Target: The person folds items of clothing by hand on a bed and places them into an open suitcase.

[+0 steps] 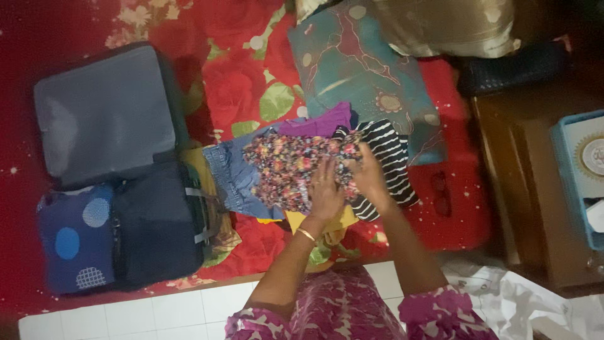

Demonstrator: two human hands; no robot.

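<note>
So over on the far left there's my open suitcase (119, 170) lying on the red floral bedspread (245, 82), grey lid half up top and the darker half below it, with a blue cloth with big pale dots (72, 236) packed in the bottom left corner. Just to the right of the suitcase, touching its edge, is my pile of clothes: a pair of denim shorts (233, 176) at the left of the pile, a purple top (321, 121) peeking out at the back, something yellow (302, 220) sticking out underneath near me. On top of it all sits the flowery dark garment (289, 167), and that's the one I've got my hands on. My left hand (325, 192) lies flat on it, fingers spread fairly wide and pressing down, gold bangle (306, 235) on the wrist. My right hand (369, 176) is right beside it, fingers curled in on the edge where the flowery piece meets the black-and-white striped top (390, 164), though I honestly can't tell which of the two it's gripping. Behind the pile there's a teal patterned cloth (358, 69) spread out and a shiny gold pillow (447, 25). Further right, red glasses (440, 192) lie on the bedspread, then a wooden side table (522, 189) with a blue box (569, 182) on it.
</note>
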